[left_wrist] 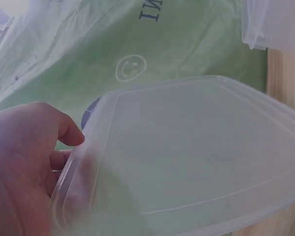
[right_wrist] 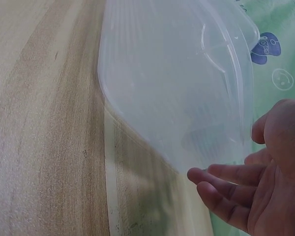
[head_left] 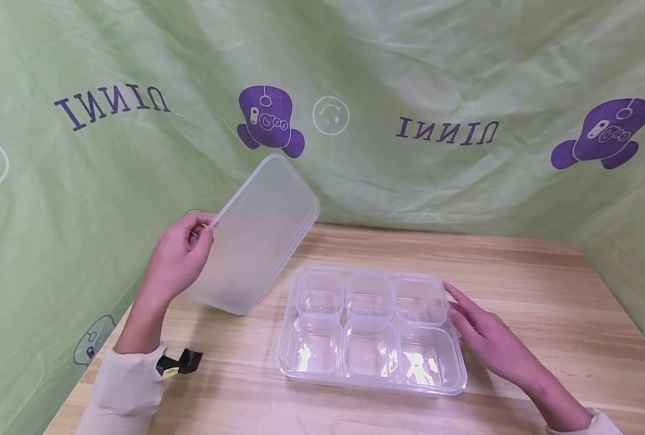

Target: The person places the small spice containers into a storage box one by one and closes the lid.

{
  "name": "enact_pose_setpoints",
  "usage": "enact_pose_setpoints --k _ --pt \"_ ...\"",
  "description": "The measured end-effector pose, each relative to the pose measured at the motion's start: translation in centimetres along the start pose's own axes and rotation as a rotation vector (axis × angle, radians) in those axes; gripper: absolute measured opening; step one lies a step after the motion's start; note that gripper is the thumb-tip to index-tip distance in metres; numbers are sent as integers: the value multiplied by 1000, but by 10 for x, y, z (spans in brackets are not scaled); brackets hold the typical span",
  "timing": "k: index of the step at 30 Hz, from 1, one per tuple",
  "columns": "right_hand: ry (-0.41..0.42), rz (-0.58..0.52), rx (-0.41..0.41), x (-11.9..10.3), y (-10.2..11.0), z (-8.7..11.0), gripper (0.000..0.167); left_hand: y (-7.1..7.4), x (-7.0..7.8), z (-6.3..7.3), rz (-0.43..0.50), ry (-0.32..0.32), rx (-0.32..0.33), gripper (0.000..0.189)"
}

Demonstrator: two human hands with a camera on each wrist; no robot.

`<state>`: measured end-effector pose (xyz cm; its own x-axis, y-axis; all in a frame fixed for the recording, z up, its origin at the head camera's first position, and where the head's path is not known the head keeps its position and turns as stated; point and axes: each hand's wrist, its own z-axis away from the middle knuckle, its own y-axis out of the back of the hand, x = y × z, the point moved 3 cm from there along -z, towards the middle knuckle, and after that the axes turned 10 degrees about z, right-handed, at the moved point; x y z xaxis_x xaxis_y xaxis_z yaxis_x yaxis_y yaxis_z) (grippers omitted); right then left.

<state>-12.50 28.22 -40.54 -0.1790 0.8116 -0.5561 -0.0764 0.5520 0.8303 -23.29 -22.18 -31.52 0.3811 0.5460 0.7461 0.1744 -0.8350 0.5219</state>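
Observation:
A translucent rectangular lid (head_left: 263, 235) is pinched at its left edge by my left hand (head_left: 180, 257), tilted up above the table. In the left wrist view the thumb and fingers of that hand (left_wrist: 27, 162) hold the rim of the lid (left_wrist: 187, 142). To its right a clear plastic container (head_left: 374, 386) stands on the table, with several small clear boxes (head_left: 316, 344) inside in two rows. At the container's right side my right hand (head_left: 491, 344) rests with its fingers loosely extended against the wall, as the right wrist view also shows beside the container (right_wrist: 162, 73).
The wooden table (head_left: 534, 290) carries the container. A green cloth (head_left: 355, 54) with purple figures and mirrored lettering hangs behind and at both sides. A black strap end (head_left: 183, 362) sticks out from the left sleeve (head_left: 127, 386).

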Motion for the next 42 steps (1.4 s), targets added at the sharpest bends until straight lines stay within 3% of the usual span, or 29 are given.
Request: enact_pose_setpoints --k 9,15,22,30,35,42 --pt "5 -13 -7 0 0 0 56 -2 8 5 133 -45 -22 14" --pt "10 -13 -8 1 0 -1 56 -7 12 7 307 -28 -65 14" --pt "18 -2 -1 0 1 -1 56 -13 19 10 497 -11 -163 13" --pt "24 0 -7 -1 2 -1 56 -17 29 18 629 -59 -280 11" --pt "49 13 17 -1 5 -4 54 -22 40 24 579 -130 -282 13" --pt "141 71 167 -11 21 -15 48 -34 58 34 384 -350 -272 26"
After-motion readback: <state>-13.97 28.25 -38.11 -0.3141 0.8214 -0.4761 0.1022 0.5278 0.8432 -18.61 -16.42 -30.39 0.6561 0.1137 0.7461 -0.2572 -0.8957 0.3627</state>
